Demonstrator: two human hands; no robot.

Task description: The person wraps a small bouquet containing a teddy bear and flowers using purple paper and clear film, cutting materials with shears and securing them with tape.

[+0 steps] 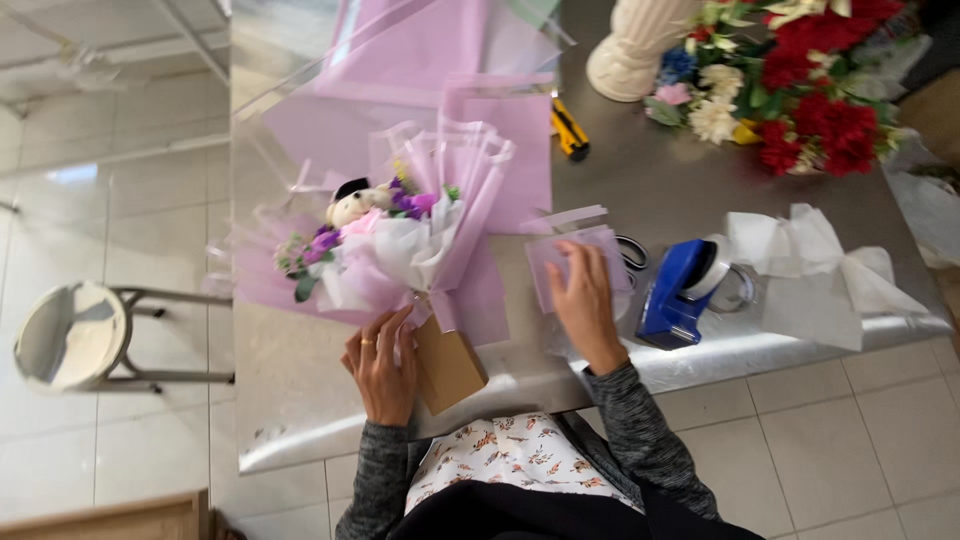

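- The left hand (380, 365) is curled around the neck of a small bouquet (395, 240), just where the lilac wrap meets a brown kraft-paper base (447, 368); a ring shows on one finger.
- The bouquet lies on its side on the steel table (300, 400), near the front edge, its head pointing away and to the left — pale pink and white paper, purple blooms and a little plush bear in a black cap (350, 203) tucked among them.
- The right hand (585, 300) lies flat, fingers spread, pressing on a small lilac paper square (570, 262) just right of the bouquet; it grips nothing.
- Beside that hand stands a blue tape dispenser (677, 292) with a white roll, and a pair of scissors (632, 252) peeks out from under the paper, mostly hidden.
- Further right lies crumpled white tissue (815, 275), hanging over the table's edge.
- Behind the bouquet spread large lilac sheets (500, 150) under clear film; a yellow-and-black cutter (569, 130) rests at their edge.
- At the far right corner stand a white fluted vase (635, 45) and a mass of red, white and blue flowers (800, 80).
- A round stool (70, 335) stands on the tiled floor, left of the table.
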